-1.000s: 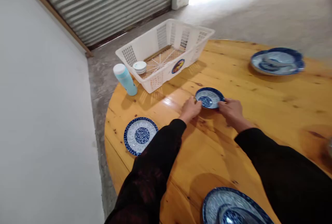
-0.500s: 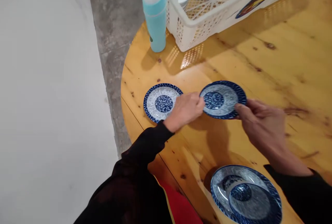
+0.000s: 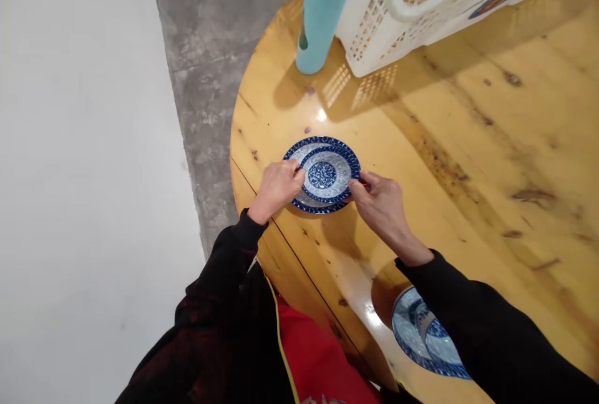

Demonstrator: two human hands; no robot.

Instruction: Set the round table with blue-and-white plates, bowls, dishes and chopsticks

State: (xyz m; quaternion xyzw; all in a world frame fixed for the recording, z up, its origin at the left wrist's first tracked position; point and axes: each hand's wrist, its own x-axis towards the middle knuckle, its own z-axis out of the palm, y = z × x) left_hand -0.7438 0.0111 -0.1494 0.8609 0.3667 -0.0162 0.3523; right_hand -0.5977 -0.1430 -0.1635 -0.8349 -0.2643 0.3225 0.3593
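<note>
Both hands grip a small blue-and-white plate [image 3: 322, 175] by opposite sides of its rim. My left hand [image 3: 279, 185] is closed on the left side, and my right hand [image 3: 379, 201] pinches the right side between thumb and fingers. Under it lies a larger plate [image 3: 318, 209] of the same pattern, its rim showing around the small one. Whether the two plates touch, I cannot tell. Near my right forearm stands another blue-and-white plate [image 3: 407, 329] with a bowl or smaller dish [image 3: 437, 332] on it, partly hidden by the sleeve.
A light-blue bottle [image 3: 322, 17] stands at the far left of the round wooden table [image 3: 468, 142]. Beside it is a white plastic basket [image 3: 369, 35] with perforated sides. The table's curved edge runs along the left, with grey floor [image 3: 196, 79] and a pale wall [image 3: 84, 142] beyond.
The small plate has moved left in both hands, from beside the larger plate to over it. The view has shifted, so the bottle and basket sit higher and further right.
</note>
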